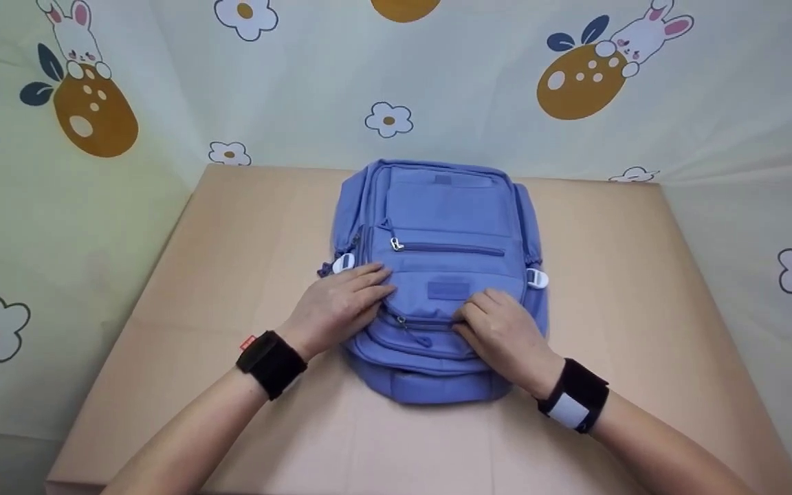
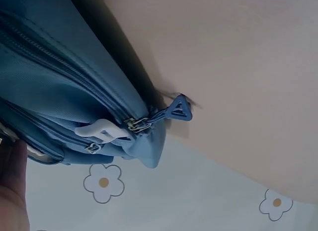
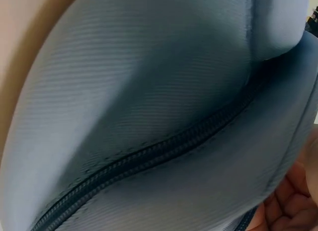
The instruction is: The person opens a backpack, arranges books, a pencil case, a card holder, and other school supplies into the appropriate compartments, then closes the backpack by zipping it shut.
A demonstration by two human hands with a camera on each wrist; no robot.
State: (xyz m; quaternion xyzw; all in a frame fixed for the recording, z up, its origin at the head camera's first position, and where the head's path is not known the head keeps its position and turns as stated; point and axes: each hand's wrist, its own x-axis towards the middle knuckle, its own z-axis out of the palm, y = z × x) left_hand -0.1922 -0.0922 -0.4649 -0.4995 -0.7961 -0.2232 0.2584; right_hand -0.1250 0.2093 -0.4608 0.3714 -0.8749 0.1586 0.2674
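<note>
A blue backpack [image 1: 447, 210] lies front up on the cardboard surface, its zipped pockets facing me. My left hand [image 1: 336, 306] rests on its left edge, the fingers laid over the fabric near a white buckle [image 1: 344, 263]. With curled fingers, my right hand [image 1: 502, 333] grips the front by the right end of the lower pocket zipper [image 1: 430, 323]; the exact grip is hidden. That zipper's pull [image 1: 401, 321] sits at the left end. In the left wrist view a triangular zipper pull [image 2: 179, 109] sticks out from the bag's side. Curled fingers [image 3: 293, 203] show in the right wrist view.
The cardboard surface [image 1: 245, 240] extends around the bag. Behind and beside it hangs a pale cloth [image 1: 465, 82] printed with flowers and rabbits. A second white buckle [image 1: 537, 278] is on the bag's right side.
</note>
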